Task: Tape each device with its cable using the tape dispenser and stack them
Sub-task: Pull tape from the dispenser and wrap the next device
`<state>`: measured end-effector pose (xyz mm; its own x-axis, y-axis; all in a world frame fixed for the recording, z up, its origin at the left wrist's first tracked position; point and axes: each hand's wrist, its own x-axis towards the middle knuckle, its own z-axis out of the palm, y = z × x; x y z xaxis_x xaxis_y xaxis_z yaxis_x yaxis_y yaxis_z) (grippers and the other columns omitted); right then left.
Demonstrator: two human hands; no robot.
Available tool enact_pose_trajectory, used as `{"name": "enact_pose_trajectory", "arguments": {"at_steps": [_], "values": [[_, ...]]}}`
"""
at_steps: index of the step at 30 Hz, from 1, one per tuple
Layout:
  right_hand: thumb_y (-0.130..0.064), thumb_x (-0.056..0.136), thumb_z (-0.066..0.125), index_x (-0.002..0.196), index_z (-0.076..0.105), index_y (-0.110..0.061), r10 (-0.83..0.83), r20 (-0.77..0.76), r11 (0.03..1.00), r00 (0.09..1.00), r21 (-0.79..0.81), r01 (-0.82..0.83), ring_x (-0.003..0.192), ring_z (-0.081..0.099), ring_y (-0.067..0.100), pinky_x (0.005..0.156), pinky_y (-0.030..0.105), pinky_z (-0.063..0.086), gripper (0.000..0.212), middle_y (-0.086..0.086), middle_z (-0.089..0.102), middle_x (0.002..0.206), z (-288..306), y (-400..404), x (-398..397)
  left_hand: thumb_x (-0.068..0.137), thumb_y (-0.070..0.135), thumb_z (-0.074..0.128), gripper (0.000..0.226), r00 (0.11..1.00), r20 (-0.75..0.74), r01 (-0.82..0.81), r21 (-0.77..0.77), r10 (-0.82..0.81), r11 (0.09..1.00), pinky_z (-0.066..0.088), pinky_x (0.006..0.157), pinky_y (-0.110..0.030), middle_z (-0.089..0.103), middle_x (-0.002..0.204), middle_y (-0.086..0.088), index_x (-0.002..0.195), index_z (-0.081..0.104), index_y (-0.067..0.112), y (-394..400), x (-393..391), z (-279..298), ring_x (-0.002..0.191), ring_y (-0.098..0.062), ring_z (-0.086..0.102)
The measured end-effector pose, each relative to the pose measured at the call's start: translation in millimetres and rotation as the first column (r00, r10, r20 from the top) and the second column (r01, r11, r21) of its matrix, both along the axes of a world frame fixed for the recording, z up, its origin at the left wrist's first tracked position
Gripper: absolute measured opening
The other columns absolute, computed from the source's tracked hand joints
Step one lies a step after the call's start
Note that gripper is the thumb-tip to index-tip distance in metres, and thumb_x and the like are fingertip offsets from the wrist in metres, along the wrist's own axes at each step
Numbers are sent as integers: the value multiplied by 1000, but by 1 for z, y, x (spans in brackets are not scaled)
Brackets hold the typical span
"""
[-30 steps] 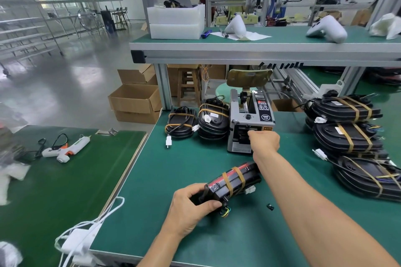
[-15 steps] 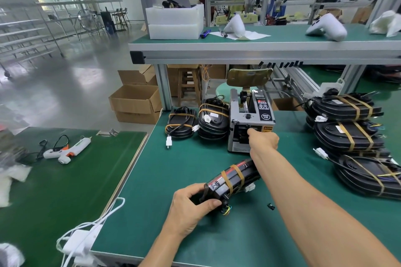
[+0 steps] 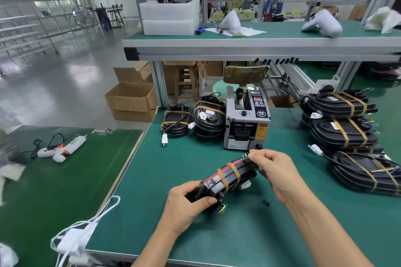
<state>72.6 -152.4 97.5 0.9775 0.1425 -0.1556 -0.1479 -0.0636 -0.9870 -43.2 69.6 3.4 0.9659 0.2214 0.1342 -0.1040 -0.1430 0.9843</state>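
Head view: left hand [image 3: 184, 204] grips a twice-banded device [image 3: 227, 176], right hand [image 3: 274, 169] pinches its far end, possibly tape; taped stack [image 3: 345, 123] at two o'clock, more by the tape dispenser [image 3: 247, 119].

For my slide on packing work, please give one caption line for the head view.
Left hand grips a taped device while right hand pinches its far end, before the tape dispenser.

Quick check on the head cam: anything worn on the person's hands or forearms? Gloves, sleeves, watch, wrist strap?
Nothing worn that shows. The left hand and right hand are both bare: no gloves, no rings visible, no watch or wrist strap. Both forearms are uncovered up to the bottom edge of the frame, so no sleeve comes into view. No cables or markings on either arm.
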Motion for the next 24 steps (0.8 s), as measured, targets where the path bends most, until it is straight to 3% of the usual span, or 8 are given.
{"name": "enact_pose_trajectory", "arguments": {"at_steps": [3, 6, 11, 24], "values": [[-6, 88, 77, 67, 79, -13, 18, 12, 1000, 1000, 25, -18, 98, 69, -3, 86, 17, 45, 23, -10, 77, 100, -3, 1, -8, 68, 65, 94, 54, 1000, 10, -9, -6, 9, 1000, 56, 92, -28, 84, 106, 0, 108, 86, 30, -1, 0, 0, 103, -18, 77], [-5, 88, 77, 68, 77, -8, 35, 39, 999, 999, 8, -36, 104, 67, -6, 79, 10, 41, 20, -12, 75, 101, -5, 1, -8, 68, 66, 93, 56, 1000, 13, -13, -3, 13, 1000, 56, 94, -30, 84, 107, 0, 109, 86, 29, 0, 0, -1, 104, -18, 77], [-4, 88, 76, 73, 75, 0, 45, 70, 999, 997, -9, -45, 110, 65, -1, 83, 13, 41, 16, -8, 73, 110, -10, 0, -6, 69, 65, 93, 55, 1000, 10, -8, -3, 8, 1000, 57, 94, -33, 83, 106, -1, 109, 85, 28, 1, 0, -3, 103, -20, 77], [-10, 85, 77, 64, 76, -15, 3, 131, 996, 991, -93, 9, 110, 67, 6, 99, 32, 45, 22, -9, 75, 112, -17, 2, -9, 71, 66, 92, 53, 1000, 15, -2, 22, 2, 1000, 58, 95, -31, 83, 108, 1, 112, 85, 32, 2, 2, -6, 104, -19, 78]]}}
